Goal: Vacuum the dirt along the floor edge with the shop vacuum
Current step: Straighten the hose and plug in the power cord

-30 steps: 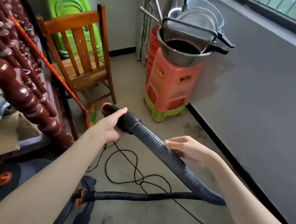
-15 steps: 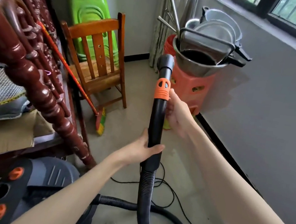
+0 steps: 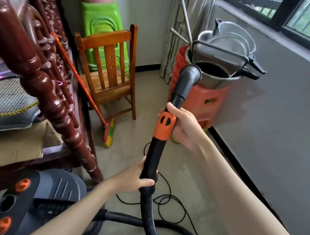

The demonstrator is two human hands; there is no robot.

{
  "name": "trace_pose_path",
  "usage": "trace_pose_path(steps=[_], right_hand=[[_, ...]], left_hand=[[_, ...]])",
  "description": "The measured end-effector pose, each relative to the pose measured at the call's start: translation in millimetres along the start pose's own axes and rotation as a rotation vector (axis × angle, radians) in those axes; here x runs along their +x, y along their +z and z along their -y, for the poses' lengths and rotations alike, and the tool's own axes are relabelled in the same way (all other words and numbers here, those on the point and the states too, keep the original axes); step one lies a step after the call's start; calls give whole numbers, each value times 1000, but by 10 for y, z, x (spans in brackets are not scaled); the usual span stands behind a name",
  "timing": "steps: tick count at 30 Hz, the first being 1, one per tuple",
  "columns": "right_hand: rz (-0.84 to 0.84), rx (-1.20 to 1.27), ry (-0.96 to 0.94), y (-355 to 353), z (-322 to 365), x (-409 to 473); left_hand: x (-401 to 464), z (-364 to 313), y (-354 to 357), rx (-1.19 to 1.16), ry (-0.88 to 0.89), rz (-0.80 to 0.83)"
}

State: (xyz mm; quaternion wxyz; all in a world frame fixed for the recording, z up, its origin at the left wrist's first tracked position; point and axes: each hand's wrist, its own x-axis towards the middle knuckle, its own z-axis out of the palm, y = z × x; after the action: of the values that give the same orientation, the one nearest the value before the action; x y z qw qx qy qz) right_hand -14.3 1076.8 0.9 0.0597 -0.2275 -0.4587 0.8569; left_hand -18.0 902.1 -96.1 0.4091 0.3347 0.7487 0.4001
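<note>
The black hose wand [image 3: 154,156] of the shop vacuum [image 3: 44,199] is held upright above the floor [image 3: 191,181], its open nozzle [image 3: 190,73] raised near the metal pots [image 3: 223,53] on the orange stools [image 3: 201,101]. The left hand [image 3: 134,177] is wrapped around the lower cuff. The right hand [image 3: 185,125] is closed around the orange collar [image 3: 163,126], though its fingertips are probably hidden behind it.

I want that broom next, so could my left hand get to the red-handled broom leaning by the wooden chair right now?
Probably not yet: the left hand grips the black vacuum wand, though bare floor lies before the red-handled broom.
</note>
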Motion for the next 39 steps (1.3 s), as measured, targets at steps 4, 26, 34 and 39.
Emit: trace_pose_path(steps=[4, 26, 34, 39], right_hand=[[-4, -126, -65, 39, -99, -71], [24, -278, -266, 578, 443, -126], [52, -930, -187, -111, -166, -256], [274, -1154, -107, -208, -337, -253]], left_hand=[[5, 63, -167, 23, -12, -58], [199, -620, -162, -132, 154, -557], [66, -779, -596, -256, 217, -683], [-80, -736, -803, -326, 177, -668]])
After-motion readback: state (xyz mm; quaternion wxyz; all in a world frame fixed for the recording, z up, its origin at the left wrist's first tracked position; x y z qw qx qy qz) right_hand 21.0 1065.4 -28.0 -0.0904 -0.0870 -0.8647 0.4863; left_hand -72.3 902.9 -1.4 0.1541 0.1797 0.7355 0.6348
